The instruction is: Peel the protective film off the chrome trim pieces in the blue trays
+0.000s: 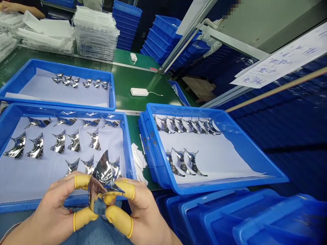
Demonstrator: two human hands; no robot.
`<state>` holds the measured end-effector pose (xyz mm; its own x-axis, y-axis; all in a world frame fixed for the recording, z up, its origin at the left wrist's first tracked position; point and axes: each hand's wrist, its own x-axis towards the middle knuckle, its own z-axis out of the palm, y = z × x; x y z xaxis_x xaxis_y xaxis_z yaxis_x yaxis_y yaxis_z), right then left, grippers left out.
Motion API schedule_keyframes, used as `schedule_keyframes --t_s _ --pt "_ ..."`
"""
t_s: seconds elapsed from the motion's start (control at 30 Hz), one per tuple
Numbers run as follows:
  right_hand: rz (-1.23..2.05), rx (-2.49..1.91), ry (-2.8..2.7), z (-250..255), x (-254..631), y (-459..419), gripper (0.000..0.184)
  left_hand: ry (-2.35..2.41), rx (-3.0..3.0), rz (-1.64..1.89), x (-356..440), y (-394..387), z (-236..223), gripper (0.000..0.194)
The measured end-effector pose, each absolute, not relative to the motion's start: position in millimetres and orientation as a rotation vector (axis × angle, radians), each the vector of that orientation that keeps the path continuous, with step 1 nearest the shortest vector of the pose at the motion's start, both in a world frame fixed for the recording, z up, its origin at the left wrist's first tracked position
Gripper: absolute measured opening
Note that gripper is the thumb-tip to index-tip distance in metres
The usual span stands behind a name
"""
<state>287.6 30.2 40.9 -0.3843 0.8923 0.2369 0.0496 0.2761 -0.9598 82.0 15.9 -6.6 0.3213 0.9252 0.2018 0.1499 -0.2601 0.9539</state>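
Between my two hands is a shiny chrome-like curved part (102,172) with pointed corners, held up over the front edge of the near left blue tray (131,166). My left hand (60,204) pinches its left side with thumb and finger. My right hand (140,204) grips the lower right side. Yellow finger cots cover the thumbs and fingertips of both hands. Several similar mirror-finish parts (59,141) lie in rows on white paper in the near left tray. In the right blue tray (230,136), more such parts (194,161) form two rows.
A far left blue tray (15,73) holds smaller shiny parts. White cloth (138,160) lies between the trays. A white power strip (139,92) rests on the green table (122,75). Stacked clear trays (95,34) stand behind; blue bins (276,217) fill the lower right. Another person's arm shows top left.
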Motion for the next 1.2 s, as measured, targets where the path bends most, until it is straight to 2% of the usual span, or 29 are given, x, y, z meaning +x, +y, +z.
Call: schedule_keyframes --t_s 0.13,0.33,0.5,0.7,0.83,1.0,1.2 --pt "1.184 -0.828 -1.699 38.3 288.1 29.6 0.024 0.976 1.656 1.078 81.7 17.0 -8.7 0.038" --pt "1.199 -0.888 -1.729 34.9 288.5 28.2 0.014 1.007 1.692 1.125 81.2 22.7 -7.6 0.033" --pt "1.195 -0.889 -1.732 32.6 287.3 27.3 0.018 1.043 1.713 1.13 79.5 25.6 -8.3 0.027" --pt "1.17 -0.883 -1.72 29.4 287.4 26.9 0.018 1.026 1.702 1.134 77.0 24.5 -8.6 0.037" --pt "1.176 -0.915 -1.704 29.3 286.3 26.8 0.016 1.035 1.681 1.125 78.8 25.4 -8.3 0.034" --pt "1.162 -0.922 -1.634 28.3 283.5 25.7 0.004 1.029 1.712 1.165 81.4 23.7 -7.0 0.03" --pt "1.201 -0.975 -1.57 30.1 283.1 24.8 0.008 0.993 1.746 1.11 82.3 17.2 -2.5 0.034"
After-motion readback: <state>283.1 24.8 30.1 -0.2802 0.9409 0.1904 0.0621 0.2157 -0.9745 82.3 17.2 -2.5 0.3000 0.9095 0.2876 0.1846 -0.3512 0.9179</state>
